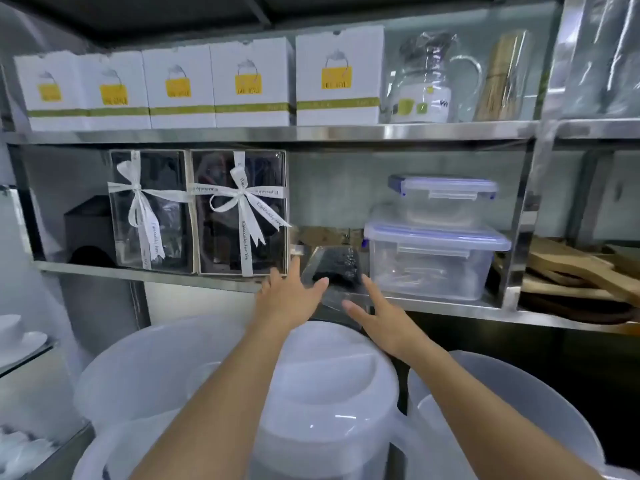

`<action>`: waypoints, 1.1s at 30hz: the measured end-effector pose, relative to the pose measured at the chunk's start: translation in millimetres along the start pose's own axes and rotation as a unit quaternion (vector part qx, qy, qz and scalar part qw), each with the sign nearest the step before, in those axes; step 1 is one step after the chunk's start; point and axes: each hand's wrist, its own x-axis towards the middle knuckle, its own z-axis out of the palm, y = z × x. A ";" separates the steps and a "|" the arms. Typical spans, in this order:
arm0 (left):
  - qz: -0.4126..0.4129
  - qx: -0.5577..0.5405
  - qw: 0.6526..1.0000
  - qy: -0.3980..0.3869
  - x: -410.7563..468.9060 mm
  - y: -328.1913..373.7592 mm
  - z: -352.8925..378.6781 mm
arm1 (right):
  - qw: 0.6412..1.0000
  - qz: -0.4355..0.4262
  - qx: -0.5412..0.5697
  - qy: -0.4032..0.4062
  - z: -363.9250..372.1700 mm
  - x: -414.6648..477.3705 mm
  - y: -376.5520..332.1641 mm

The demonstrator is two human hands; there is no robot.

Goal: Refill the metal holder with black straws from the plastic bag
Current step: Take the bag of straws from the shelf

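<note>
Both grips are spread wide and empty: left hand (291, 292) and right hand (375, 317) flank the plastic bag (337, 268) of black straws on the steel shelf (450, 304). Likely light, slippery, floppy; best cradled underneath.

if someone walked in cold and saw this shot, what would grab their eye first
Most likely the two bare hands, left hand and right hand, both open and reaching toward a clear plastic bag of black straws at the edge of the middle steel shelf. Next, the two ribbon-tied clear gift boxes just left of the bag, and the row of white boxes with yellow labels on the shelf above.
</note>
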 end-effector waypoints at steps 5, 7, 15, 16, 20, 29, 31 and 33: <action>-0.048 -0.202 0.972 -0.114 1.9 -6.8 -0.3 | 0.980 0.022 0.193 -0.047 1.3 6.5 0.3; -0.033 -0.223 0.971 -0.083 -1.1 -3.0 -4.1 | 0.973 0.027 0.225 -0.037 -1.5 3.3 -1.5; -0.036 -0.369 0.927 -0.063 -11.0 -4.9 -18.3 | 0.937 -0.015 0.336 0.096 -27.0 -14.2 -11.7; -0.008 -0.329 0.942 -0.063 -15.0 -6.1 -16.4 | 0.933 -0.019 0.344 0.104 -29.9 -18.3 -12.4; 0.077 -0.192 0.978 -0.023 -28.6 -1.4 -5.7 | 0.925 -0.046 0.352 0.133 -41.7 -34.0 -17.0; 0.092 -0.370 0.921 0.083 -49.3 49.8 -43.2 | 0.904 -0.182 0.380 0.075 -85.6 -69.6 -29.7; 0.104 -0.383 0.911 0.109 -55.2 61.7 -53.9 | 0.902 -0.197 0.380 0.064 -96.9 -75.7 -32.1; 0.116 -0.392 0.903 0.129 -61.2 73.3 -65.1 | 0.911 -0.197 0.358 0.065 -107.8 -81.2 -34.8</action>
